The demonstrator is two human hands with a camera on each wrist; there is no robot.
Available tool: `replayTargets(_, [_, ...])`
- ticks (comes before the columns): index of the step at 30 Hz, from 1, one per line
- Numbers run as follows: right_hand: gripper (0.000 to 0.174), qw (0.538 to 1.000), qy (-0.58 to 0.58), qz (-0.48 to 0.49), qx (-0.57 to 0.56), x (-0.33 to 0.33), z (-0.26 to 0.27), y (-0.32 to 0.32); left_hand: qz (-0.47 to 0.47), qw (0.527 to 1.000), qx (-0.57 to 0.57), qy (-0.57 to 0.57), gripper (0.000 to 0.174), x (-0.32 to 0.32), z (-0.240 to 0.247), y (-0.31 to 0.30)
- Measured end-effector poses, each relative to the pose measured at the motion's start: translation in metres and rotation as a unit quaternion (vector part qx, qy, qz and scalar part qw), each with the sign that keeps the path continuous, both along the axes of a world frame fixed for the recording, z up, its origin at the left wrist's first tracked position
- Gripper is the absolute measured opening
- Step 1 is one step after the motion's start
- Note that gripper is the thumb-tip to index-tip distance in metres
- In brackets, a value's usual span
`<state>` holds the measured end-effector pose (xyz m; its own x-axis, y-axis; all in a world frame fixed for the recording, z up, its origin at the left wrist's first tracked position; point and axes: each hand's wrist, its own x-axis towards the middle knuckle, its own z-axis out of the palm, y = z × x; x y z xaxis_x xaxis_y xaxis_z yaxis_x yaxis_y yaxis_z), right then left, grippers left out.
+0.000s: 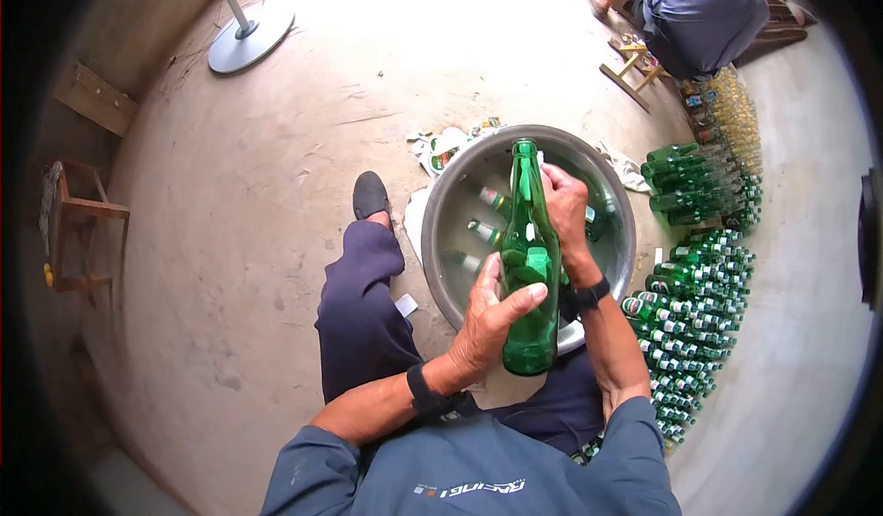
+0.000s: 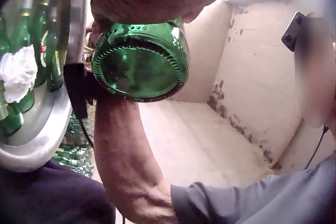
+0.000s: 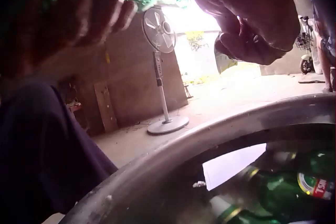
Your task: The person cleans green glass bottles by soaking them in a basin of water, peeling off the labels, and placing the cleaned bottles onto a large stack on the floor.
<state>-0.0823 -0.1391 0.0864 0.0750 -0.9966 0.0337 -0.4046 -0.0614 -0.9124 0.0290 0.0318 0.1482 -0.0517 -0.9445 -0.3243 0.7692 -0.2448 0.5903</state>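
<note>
A green glass bottle (image 1: pixel 529 268) is tilted over a metal basin (image 1: pixel 440 268), neck pointing away from me. My left hand (image 1: pixel 487 323) grips its lower body, thumb across the near side. The round ridged base of the bottle (image 2: pixel 139 71) faces the left wrist view. Beside the bottle's shoulder and neck, my right hand (image 1: pixel 567 208) has curled fingers and pinches a small pale scrap (image 3: pixel 226 61); what the scrap is I cannot tell. Under the hands, several green bottles (image 1: pixel 485 233) with pale neck wraps lie in the basin's water.
Rows of green bottles (image 1: pixel 690 304) stand along the right side. Crumpled label scraps (image 1: pixel 446 146) lie beyond the basin rim. A fan base (image 1: pixel 250 45) stands at the far left, a wooden stool (image 1: pixel 92 208) nearer. Another person (image 1: pixel 704 15) sits at the upper right.
</note>
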Motion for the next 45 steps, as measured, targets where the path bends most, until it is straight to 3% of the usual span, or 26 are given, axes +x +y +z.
replayTargets(3, [0.025, 0.993, 0.021, 0.085, -0.078, 0.033, -0.012, -0.044, -0.003, 0.998, 0.029, 0.05, 0.053, 0.009, 0.005, -0.001])
replayTargets(4, [0.023, 0.984, 0.074, 0.112, -0.116, 0.041, -0.014, -0.057, -0.002, 0.998, 0.031, 0.051, 0.053, 0.012, 0.006, -0.002])
replayTargets(6, [0.022, 0.974, 0.134, 0.169, -0.066, 0.054, -0.033, -0.084, 0.012, 0.994, 0.056, 0.088, 0.052, 0.016, 0.009, -0.005])
replayTargets(10, [0.021, 0.973, 0.155, 0.169, -0.005, 0.08, -0.071, -0.119, 0.021, 0.993, 0.068, 0.09, 0.052, 0.019, 0.005, -0.007])
replayTargets(12, [0.019, 0.953, 0.25, 0.163, 0.051, 0.084, -0.092, -0.135, 0.025, 0.993, 0.08, 0.088, 0.051, 0.015, 0.0, -0.007])
replayTargets(13, [0.019, 0.974, 0.166, 0.154, 0.023, 0.076, -0.141, -0.155, 0.032, 0.993, 0.077, 0.082, 0.051, 0.015, 0.001, -0.008])
replayTargets(16, [0.017, 0.958, 0.208, 0.185, 0.066, 0.075, -0.142, -0.166, 0.02, 0.992, 0.087, 0.09, 0.05, 0.019, 0.005, -0.009])
replayTargets(17, [0.015, 0.937, 0.275, 0.207, -0.051, 0.077, -0.144, -0.168, 0.024, 0.991, 0.091, 0.099, 0.049, 0.02, 0.008, -0.01])
replayTargets(20, [0.017, 0.898, 0.382, 0.175, -0.131, 0.092, -0.107, -0.16, 0.029, 0.988, 0.104, 0.11, 0.049, 0.022, 0.01, -0.012])
replayTargets(25, [0.019, 0.909, 0.379, 0.139, -0.1, 0.101, -0.099, -0.154, 0.009, 0.987, 0.112, 0.113, 0.055, 0.025, -0.002, -0.012])
replayTargets(28, [0.017, 0.93, 0.317, 0.137, -0.126, 0.101, -0.101, -0.155, 0.01, 0.985, 0.12, 0.125, 0.054, 0.026, -0.002, -0.012])
replayTargets(30, [0.017, 0.889, 0.398, 0.197, -0.113, 0.099, -0.099, -0.158, 0.012, 0.984, 0.121, 0.132, 0.053, 0.023, -0.002, -0.011])
replayTargets(34, [0.016, 0.879, 0.406, 0.19, -0.161, 0.103, -0.101, -0.155, 0.021, 0.984, 0.134, 0.12, 0.05, 0.018, -0.002, -0.012])
replayTargets(36, [0.016, 0.839, 0.456, 0.227, -0.194, 0.108, -0.102, -0.156, 0.019, 0.982, 0.138, 0.126, 0.049, 0.018, -0.002, -0.012])
replayTargets(39, [0.011, 0.813, 0.483, 0.243, -0.215, 0.111, -0.1, -0.155, 0.023, 0.983, 0.131, 0.123, 0.048, 0.017, -0.003, -0.011])
replayTargets(43, [0.012, 0.816, 0.477, 0.245, -0.217, 0.113, -0.099, -0.153, 0.038, 0.983, 0.13, 0.125, 0.048, 0.02, -0.001, -0.012])
replayTargets(45, [0.017, 0.841, 0.455, 0.221, -0.19, 0.114, -0.096, -0.15, 0.045, 0.983, 0.13, 0.123, 0.049, 0.022, 0.001, -0.014])
